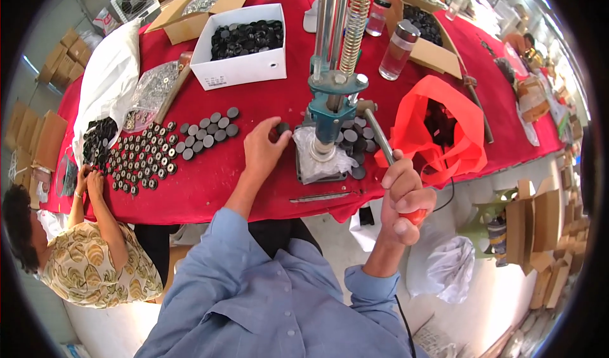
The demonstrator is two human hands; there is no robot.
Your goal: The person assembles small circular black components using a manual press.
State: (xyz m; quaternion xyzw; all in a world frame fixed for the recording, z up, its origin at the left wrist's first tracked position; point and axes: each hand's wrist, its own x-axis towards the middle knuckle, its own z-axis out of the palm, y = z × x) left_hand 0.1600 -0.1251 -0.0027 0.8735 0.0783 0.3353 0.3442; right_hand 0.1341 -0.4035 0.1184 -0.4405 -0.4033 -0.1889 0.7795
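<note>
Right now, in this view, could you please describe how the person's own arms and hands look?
Both the left hand and the right hand are bare, with no gloves or watch visible. The left sleeve and right sleeve are plain blue-grey, ending on the forearms. A thin black cable runs below the right sleeve.

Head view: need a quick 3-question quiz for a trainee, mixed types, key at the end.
1. What does the right hand grip?
2. Which object is at the fingertips of the left hand?
a) a glass bottle
b) a dark disc
c) a coil spring
3. Fill in: from the wearer's viewpoint, the white box stands to the ____ of the press.

Key:
1. The press's lever.
2. b
3. left
</note>
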